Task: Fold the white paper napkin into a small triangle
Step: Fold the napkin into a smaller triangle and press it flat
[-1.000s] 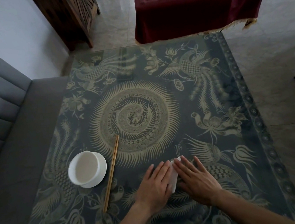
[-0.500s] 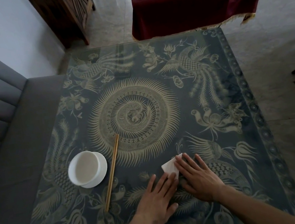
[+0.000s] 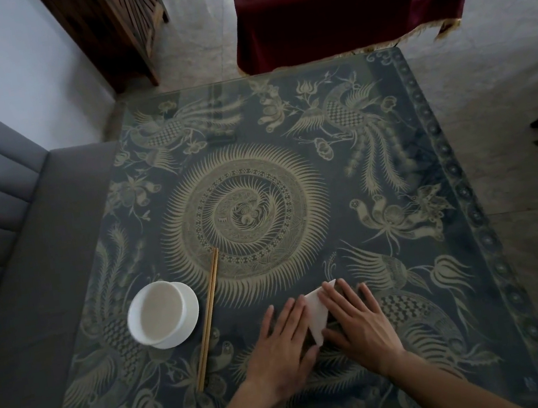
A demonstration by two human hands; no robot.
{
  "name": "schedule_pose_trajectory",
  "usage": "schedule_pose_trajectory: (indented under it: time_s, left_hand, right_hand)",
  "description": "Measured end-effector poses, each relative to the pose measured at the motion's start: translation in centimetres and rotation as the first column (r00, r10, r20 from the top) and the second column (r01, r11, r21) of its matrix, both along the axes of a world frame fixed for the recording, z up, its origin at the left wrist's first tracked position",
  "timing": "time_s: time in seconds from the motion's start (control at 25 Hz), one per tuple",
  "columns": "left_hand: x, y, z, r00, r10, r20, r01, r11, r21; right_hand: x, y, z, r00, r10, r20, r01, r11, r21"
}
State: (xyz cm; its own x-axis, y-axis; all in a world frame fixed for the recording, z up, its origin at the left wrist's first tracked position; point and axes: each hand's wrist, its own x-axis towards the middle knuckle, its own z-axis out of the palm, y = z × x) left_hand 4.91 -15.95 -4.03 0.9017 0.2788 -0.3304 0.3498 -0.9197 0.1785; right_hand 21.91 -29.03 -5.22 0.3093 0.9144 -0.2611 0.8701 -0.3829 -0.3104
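Since a moment ago, the left hand [image 3: 281,340] has been brought back beside the white paper napkin [image 3: 317,314], where half a second earlier it had been drawn away toward the near edge. The napkin, which then showed as a small flap ahead of the right hand [image 3: 357,323], is now seen as a narrow pointed sliver between the two hands. This is judged to mean that another fold has been laid over and is being pressed down, so that the triangle is close to its small final form.

Both hands are laid flat with fingers spread and straight; nothing is pinched. The napkin is partly covered by the right hand's fingers, and its left edge is touched by the left hand's fingertips. It lies on the worktop [image 3: 473,244], near the front edge and right of centre.

The napkin is thin, matt and soft, and its creases are likely to spring back unless firmly flattened. The worktop is covered by glossy glass over a dark cloth printed with pale birds and a round medallion. A white glazed bowl [image 3: 162,314] on a white saucer [image 3: 192,321] and a pair of slim wooden chopsticks [image 3: 208,319] are set well to the left.
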Motion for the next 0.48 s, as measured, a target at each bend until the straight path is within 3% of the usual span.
schedule_pose_trajectory:
  time_s: [0.2,0.48]
  left_hand:
    - [3.7,0.2,0.1,0.997,-0.078,-0.027,0.078,0.997,0.0]
    - [2.7,-0.2,-1.2,1.0,0.028,0.0,-0.028,0.999,-0.017]
  right_hand:
    - [-0.4,-0.1,-0.2,1.0,-0.023,-0.009,0.023,1.0,-0.012]
    - [0.1,-0.1,-0.5,1.0,0.028,0.012,-0.027,0.997,-0.076]
